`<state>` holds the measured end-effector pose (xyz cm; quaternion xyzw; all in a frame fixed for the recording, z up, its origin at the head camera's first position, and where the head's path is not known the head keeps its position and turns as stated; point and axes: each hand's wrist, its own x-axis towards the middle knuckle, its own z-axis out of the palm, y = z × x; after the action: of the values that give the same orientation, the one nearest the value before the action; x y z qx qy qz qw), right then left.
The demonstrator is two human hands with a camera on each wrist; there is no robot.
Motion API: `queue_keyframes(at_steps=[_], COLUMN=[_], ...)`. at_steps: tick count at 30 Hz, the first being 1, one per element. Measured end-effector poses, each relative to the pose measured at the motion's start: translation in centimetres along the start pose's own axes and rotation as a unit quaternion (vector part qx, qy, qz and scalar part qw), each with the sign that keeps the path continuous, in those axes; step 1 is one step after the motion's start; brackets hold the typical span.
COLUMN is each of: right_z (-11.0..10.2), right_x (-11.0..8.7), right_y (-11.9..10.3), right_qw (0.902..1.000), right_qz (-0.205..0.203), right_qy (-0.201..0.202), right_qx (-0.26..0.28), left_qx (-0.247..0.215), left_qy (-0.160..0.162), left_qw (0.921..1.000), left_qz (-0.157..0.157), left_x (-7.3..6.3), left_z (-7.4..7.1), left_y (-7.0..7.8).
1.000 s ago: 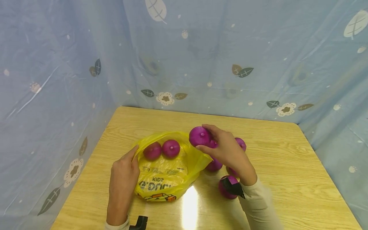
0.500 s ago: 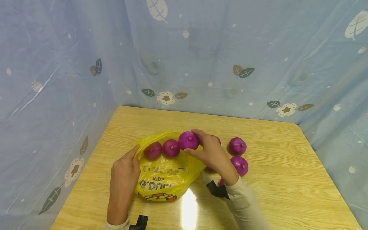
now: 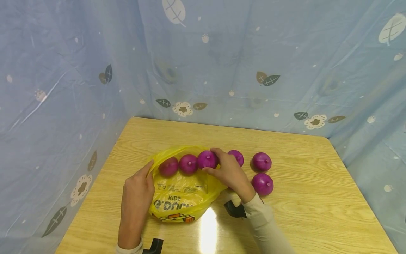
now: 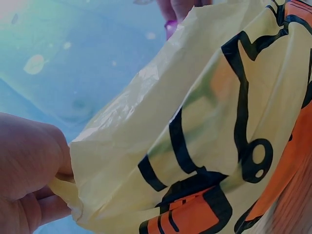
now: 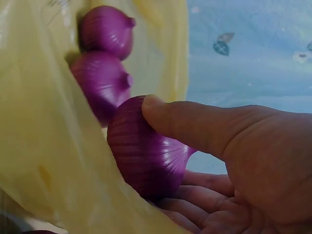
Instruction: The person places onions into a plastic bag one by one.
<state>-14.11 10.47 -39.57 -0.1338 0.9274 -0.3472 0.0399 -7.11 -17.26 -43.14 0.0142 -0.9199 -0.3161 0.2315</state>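
Observation:
A yellow plastic bag (image 3: 180, 194) with printed lettering lies with its mouth spread. My left hand (image 3: 137, 201) pinches the left edge of its rim, and the left wrist view shows the bag's plastic (image 4: 122, 161) between thumb and fingers. Inside the bag sit two purple onions, one to the left (image 3: 168, 167) and one beside it (image 3: 188, 164). At the bag's right side my right hand (image 3: 231, 173) grips a third onion (image 3: 207, 159). The right wrist view has this onion (image 5: 146, 151) between thumb and fingers, close against the bagged ones.
More purple onions stand on the wooden table (image 3: 317, 183) right of the bag: one behind my right hand (image 3: 236, 157), one farther right (image 3: 262, 161) and one nearer (image 3: 262, 184). A blue patterned curtain (image 3: 222, 63) closes off the back and sides.
My right hand has carried its onion leftward and down into the bag's mouth, next to the other two. My left hand has stayed at the rim.

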Motion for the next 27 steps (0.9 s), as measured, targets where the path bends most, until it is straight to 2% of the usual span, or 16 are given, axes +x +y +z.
queue_keyframes(at_steps=[14, 27], right_z=[1.8, 3.2], right_x=[0.5, 0.8], right_y=[1.3, 1.4], right_qw=[0.9998, 0.9997], right_qz=[0.022, 0.006], right_qy=[-0.003, 0.001], right_qx=[-0.002, -0.025], left_qx=[-0.005, -0.006], left_qy=[0.005, 0.004], left_qw=[0.9999, 0.9999], left_qz=[0.007, 0.009], left_x=[0.0, 0.0], left_z=[0.1, 0.1], left_y=[0.0, 0.0])
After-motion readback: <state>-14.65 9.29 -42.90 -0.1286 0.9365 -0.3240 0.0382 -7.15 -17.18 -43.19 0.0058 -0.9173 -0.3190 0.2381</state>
